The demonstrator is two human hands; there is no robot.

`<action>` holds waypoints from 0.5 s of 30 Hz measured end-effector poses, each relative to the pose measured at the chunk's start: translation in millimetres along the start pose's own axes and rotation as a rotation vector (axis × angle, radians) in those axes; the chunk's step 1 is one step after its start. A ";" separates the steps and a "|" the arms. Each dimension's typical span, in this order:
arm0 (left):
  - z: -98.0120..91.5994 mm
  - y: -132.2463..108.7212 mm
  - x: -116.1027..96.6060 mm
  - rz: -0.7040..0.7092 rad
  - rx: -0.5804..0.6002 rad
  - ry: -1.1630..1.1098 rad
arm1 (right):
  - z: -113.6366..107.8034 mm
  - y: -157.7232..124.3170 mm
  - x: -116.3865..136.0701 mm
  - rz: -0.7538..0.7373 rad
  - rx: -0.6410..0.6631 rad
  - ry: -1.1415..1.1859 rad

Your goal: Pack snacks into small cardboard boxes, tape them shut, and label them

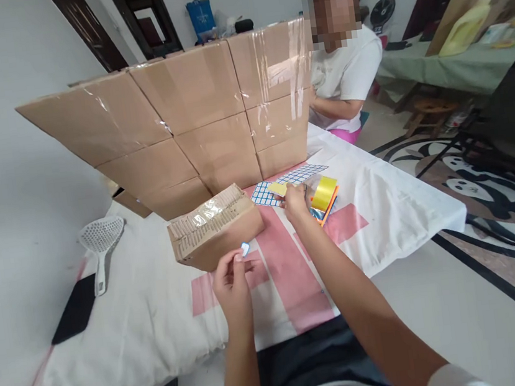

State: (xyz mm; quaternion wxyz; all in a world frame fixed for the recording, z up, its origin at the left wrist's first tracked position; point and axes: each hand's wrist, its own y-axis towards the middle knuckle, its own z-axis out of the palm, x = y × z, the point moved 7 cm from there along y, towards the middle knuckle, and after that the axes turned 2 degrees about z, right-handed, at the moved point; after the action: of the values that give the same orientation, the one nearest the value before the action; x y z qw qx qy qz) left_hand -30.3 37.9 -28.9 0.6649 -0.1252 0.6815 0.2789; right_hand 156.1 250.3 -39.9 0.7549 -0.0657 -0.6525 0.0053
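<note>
Between the thumb and fingers of my left hand point(231, 281) is a small white label with a blue edge point(245, 249). The hand is just in front of a taped cardboard box point(220, 232) lying on the table. Farther right, my right hand point(295, 202) pinches a pale yellow piece of paper point(277, 188). Below that paper lie sheets of blue-bordered labels point(264, 198), partly covered by the hand. A roll of yellow tape point(324, 192) rests just right of my right hand, by an orange-edged item point(329, 207) whose kind I cannot make out.
A tall wall of taped cardboard boxes point(207, 86) stands across the table's back. At left are a white slotted strainer ladle point(103, 234) and a flat black object point(73, 309). Pink-patterned white cloth point(290, 270) covers the table. Behind its right end sits another person point(345, 69).
</note>
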 end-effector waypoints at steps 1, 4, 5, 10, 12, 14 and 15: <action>-0.4 0.8 1.1 -0.004 -0.001 0.004 | 3.7 -6.9 -7.7 0.046 0.029 -0.005; 0.1 2.4 2.8 0.006 0.017 0.028 | 15.0 -43.8 -29.1 0.142 0.160 -0.022; 0.9 2.8 3.2 0.015 0.030 0.047 | 17.6 -58.8 -31.3 0.118 0.202 -0.039; 5.9 2.6 6.9 0.095 0.048 0.221 | 13.7 -117.9 -6.5 -0.215 0.220 -0.268; 9.4 0.4 8.5 0.120 0.048 0.244 | 11.5 -130.2 6.9 -0.266 0.245 -0.334; 14.4 -3.6 9.3 0.128 0.066 0.246 | 14.6 -140.4 17.9 -0.294 0.359 -0.352; 17.1 -6.0 8.7 0.131 0.079 0.248 | 16.5 -144.6 21.6 -0.304 0.421 -0.344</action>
State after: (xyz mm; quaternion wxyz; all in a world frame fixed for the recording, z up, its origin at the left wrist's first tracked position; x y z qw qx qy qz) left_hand -13.5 44.2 -38.0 0.5603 -0.0876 0.7757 0.2769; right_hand 131.8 110.5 -1.0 0.6224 0.1921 -0.7578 0.0385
